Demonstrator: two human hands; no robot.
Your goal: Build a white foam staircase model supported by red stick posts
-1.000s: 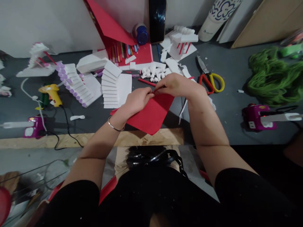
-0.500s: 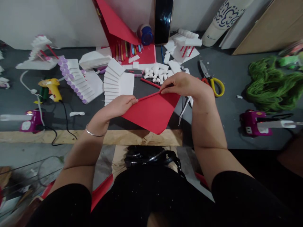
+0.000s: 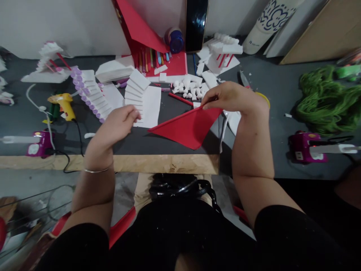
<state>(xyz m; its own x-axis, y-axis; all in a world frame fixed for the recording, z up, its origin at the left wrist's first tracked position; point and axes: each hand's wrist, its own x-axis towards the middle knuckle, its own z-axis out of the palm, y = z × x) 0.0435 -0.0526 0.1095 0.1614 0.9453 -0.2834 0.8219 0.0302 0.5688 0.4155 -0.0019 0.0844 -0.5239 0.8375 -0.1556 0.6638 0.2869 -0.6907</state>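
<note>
A sheet of red paper with a narrow rolled upper edge hangs slanted above the front of the dark table. My right hand pinches that rolled edge near its right end. Apart from the paper, my left hand hovers over the left side, fingers loosely bent and nothing visible in them. Just beyond it lies a fan of white foam steps beside a white sheet. A thin red rolled stick rests behind the red paper, close to a heap of small white pieces.
At the left are a yellow glue gun and a purple power block. Scissors lie partly hidden behind my right forearm. Green yarn and another purple block occupy the right. A phone stands at the back.
My left hand has let go of the red paper and moved left. My right hand has shifted slightly right and up, and the paper's left end now hangs free.
</note>
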